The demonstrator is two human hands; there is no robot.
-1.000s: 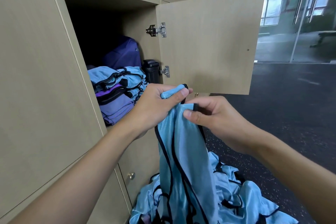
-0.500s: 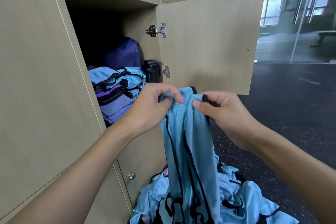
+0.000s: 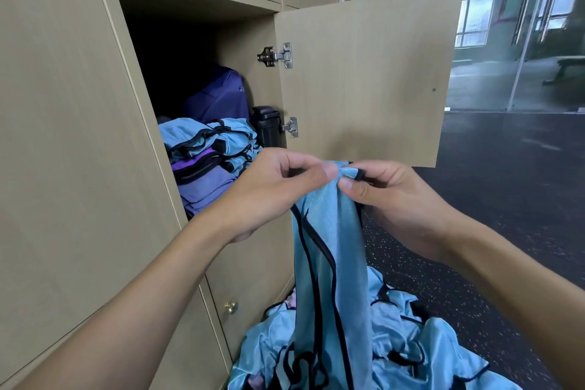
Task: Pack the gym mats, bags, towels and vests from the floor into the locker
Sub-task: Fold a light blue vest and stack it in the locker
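Locker (image 3: 196, 3) open, two hands (image 3: 272, 187) pinching one blue vest (image 3: 329, 247)

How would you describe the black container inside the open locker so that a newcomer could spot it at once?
Find the open locker, its door swung to the right. At its right side, beside the lower hinge, the black container stands upright. It alone looks rigid and all black; the folded stack left of it is soft, blue and purple.

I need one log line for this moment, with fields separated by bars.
left hand: pinches blue vest top | right hand: pinches same vest | locker: open, folded vests inside | vest pile: on floor
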